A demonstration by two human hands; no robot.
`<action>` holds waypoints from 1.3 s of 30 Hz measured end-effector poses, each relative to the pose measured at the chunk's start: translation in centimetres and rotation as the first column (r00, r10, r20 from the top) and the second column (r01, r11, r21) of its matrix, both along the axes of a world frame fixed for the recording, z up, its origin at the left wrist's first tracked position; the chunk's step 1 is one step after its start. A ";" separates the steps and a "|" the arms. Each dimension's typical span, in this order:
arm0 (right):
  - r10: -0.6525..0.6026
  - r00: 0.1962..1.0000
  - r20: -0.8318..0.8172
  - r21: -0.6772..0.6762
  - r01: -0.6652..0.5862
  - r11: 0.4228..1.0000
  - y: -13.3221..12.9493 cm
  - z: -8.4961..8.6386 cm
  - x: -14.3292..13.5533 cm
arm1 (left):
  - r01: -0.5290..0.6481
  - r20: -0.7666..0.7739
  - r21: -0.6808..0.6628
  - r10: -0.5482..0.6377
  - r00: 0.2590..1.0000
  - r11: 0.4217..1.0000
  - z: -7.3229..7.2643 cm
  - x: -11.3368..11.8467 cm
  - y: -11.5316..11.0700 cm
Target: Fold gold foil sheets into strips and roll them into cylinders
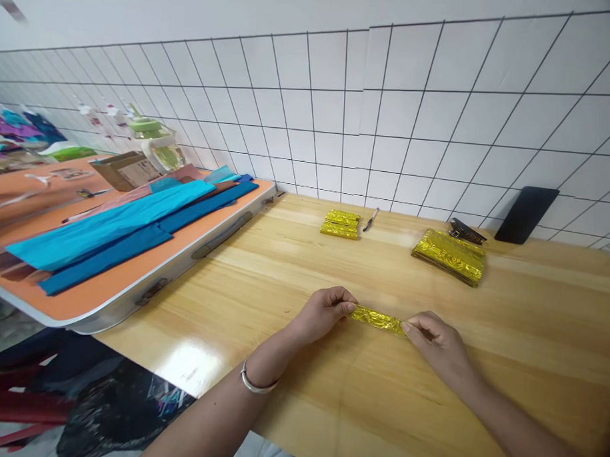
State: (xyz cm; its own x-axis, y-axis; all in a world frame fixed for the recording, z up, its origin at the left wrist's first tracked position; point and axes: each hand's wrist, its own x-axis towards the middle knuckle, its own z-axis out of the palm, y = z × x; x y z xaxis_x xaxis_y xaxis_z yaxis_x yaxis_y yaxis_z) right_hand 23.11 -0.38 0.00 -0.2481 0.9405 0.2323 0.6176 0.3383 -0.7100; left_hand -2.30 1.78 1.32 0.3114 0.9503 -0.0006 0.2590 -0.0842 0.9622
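Observation:
A narrow strip of gold foil paper (379, 319) stretches between my two hands, just over the wooden table. My left hand (327, 312) pinches its left end with thumb and fingers; a silver bangle circles that wrist. At the other end, my right hand (431, 336) grips the strip between thumb and forefinger. Beyond the hands lies a stack of gold foil sheets (449, 255) on the right. Farther back, near the wall, are a few folded gold foil pieces (340, 224).
A pen (371, 219) lies by the wall. A black clip (467, 231) sits behind the stack, and a black phone (526, 215) leans on the tiled wall. On the left, an orange-topped table (82, 306) bears blue folded sheets (119, 225), a cardboard box (125, 171) and a green-lidded bottle (151, 127).

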 end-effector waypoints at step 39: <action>0.267 0.734 0.625 0.102 -0.416 0.903 -1.8 -1.4 -0.9 | 0.506 -0.685 0.486 -0.050 0.727 0.713 -1.1 1.9 -2.6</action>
